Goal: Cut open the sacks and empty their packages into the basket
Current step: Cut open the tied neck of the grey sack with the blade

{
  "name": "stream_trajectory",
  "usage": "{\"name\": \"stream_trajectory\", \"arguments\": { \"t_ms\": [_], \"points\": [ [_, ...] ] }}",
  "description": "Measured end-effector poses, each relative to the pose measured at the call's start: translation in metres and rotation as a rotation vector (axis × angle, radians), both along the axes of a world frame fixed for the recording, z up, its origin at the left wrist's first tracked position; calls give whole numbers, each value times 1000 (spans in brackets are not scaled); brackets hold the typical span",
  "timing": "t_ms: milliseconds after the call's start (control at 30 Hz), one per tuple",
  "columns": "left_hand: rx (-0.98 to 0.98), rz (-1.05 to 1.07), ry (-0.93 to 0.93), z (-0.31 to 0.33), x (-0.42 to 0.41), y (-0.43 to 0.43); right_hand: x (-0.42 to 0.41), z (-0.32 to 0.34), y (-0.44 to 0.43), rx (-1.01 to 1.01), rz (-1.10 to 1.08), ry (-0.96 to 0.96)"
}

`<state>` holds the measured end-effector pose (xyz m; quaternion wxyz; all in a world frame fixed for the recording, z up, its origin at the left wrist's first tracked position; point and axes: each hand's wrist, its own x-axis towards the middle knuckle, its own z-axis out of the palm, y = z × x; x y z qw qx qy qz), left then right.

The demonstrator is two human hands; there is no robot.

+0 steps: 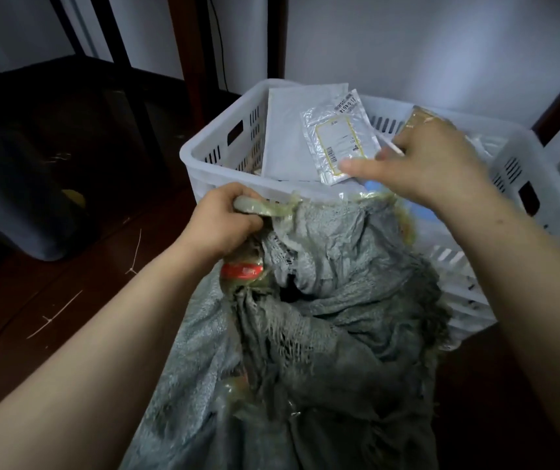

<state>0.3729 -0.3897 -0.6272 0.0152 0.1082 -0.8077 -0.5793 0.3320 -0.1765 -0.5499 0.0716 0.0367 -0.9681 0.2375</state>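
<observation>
Left hand (227, 220) clutches the sack (332, 300) rim at the basket (200, 147) edge; right hand (437, 167) above, blurred, grip unclear.

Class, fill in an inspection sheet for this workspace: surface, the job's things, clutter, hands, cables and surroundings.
Surface: dark wooden floor; no table seen.
Job's things: white slotted basket holds a grey mailer, a labelled clear pouch and a brown parcel. The frayed grey sack lies open against its near rim.
Clutter: pale threads on the floor.
Hands: left hand grips the sack's taped edge. Right hand reaches over the basket at the brown parcel; its grip is hidden.
Cables: thin dark line down the wall, perhaps a cable.
Surroundings: pale wall, dark furniture legs, dark bin at left.
</observation>
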Motion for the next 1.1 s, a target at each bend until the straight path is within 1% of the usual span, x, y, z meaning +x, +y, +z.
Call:
{"name": "stream_trajectory", "arguments": {
  "t_ms": [33,67,100,167,233,333,400,500,567,667,733,800,833,867,933,1000,1067,1100],
  "points": [
    [89,46,0,3,-1,2,4,9,-7,-58,16,46],
    [167,75,-6,6,-2,4,7,14,-12,-147,42,41],
    [222,89,-7,10,-1,7,10,12,-18,-199,74,-19],
    [283,95,-2,16,0,12,15,-5,-28,-133,138,-193],
    [337,97,3,19,3,14,17,-26,-37,-50,185,-294],
    [364,86,-18,19,5,13,8,-42,-40,-24,179,-265],
    [334,42,-51,19,7,12,0,-45,-35,-7,163,-207],
    [115,-71,-91,19,6,9,-4,-39,-25,-188,136,-226],
    [24,-132,-104,21,4,5,-6,-36,-19,-231,131,-242],
    [-68,-231,-120,19,4,-2,-9,-38,-11,-271,132,-237],
    [-76,-329,-170,21,11,-8,-12,-43,-4,-293,99,-197],
    [-70,-418,-226,23,16,-12,-15,-50,-2,-273,87,-147],
    [-62,-408,-218,21,17,-12,-15,-51,-3,-255,102,-127],
    [-32,-350,-191,19,16,-10,-14,-52,-6,-241,123,-102],
    [100,-163,-144,16,15,-2,-5,-48,-18,-283,176,-53],
    [220,-13,-119,13,11,1,8,-44,-30,-296,238,83],
    [268,55,-121,13,7,1,21,-40,-37,-343,300,198],
    [268,68,-123,13,5,0,25,-39,-40,-386,342,165]
  ]
}}
